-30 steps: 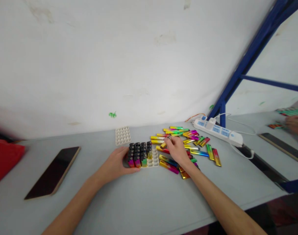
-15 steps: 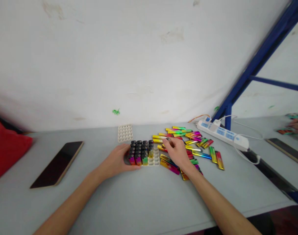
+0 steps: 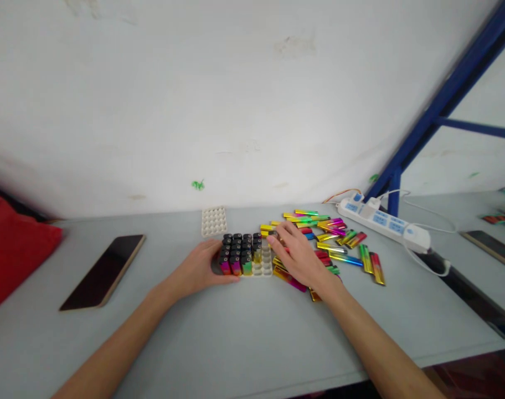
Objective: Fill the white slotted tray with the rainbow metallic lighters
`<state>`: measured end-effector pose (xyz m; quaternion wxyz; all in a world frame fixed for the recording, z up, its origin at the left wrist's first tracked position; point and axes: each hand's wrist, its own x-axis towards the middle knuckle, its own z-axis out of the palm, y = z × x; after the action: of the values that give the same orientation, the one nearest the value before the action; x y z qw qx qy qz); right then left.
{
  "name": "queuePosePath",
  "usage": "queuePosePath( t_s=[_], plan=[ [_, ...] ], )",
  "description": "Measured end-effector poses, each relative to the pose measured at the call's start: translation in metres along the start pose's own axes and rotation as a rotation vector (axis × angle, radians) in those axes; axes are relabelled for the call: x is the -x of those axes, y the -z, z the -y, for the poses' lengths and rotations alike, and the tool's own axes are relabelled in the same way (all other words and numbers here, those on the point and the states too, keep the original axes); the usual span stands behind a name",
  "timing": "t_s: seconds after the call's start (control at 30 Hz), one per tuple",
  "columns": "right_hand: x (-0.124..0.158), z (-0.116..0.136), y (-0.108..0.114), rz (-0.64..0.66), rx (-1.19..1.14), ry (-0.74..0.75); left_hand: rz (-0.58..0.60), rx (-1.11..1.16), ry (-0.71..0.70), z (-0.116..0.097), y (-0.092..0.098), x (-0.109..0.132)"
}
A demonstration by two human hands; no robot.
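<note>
Several upright lighters [image 3: 236, 255] with black tops stand in rows in a white tray with round hollows [image 3: 266, 265], whose right part shows bare hollows. Against the left side of the rows rests my left hand [image 3: 198, 268], thumb along the front and fingers behind, wrapped round the block. My right hand [image 3: 297, 256] is at the tray's back right corner, its fingertips closed on a lighter [image 3: 272, 234] whose dark top shows. Beside and behind this hand lies a loose pile of shiny coloured lighters [image 3: 327, 224].
A second white tray [image 3: 214, 221] lies near the wall. At left are a dark phone [image 3: 105, 271] and a red bag [image 3: 15, 249]. A white power strip [image 3: 383, 223] with cables lies right, by a blue metal frame [image 3: 433, 111]. Another phone [image 3: 491, 248] lies beyond.
My right hand has moved left from the pile to the tray's edge, bringing a lighter upright. My left hand keeps its place. The view has shifted slightly, and the other person's hand at far right is gone.
</note>
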<state>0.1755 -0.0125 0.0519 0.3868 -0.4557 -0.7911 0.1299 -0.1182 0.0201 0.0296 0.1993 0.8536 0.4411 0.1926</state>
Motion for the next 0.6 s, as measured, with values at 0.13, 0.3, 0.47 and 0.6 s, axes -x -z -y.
queuePosePath(
  t_s=[0.13, 0.3, 0.47, 0.6],
  plan=[
    [0.003, 0.0006, -0.0016, 0.215, 0.07, 0.098, -0.011, -0.012, 0.0, -0.0019, 0.0003, 0.001],
    [0.0068, -0.0031, -0.0074, 0.277, 0.048, 0.071, -0.015, -0.027, 0.002, 0.0, -0.0016, 0.0018],
    [0.0062, -0.0051, -0.0044, 0.337, 0.132, 0.071, -0.011, 0.002, 0.01, 0.0, -0.0025, 0.001],
    [0.0051, 0.0036, -0.0033, 0.353, 0.255, 0.066, -0.005, -0.007, 0.027, -0.0026, -0.0021, 0.0007]
  ],
)
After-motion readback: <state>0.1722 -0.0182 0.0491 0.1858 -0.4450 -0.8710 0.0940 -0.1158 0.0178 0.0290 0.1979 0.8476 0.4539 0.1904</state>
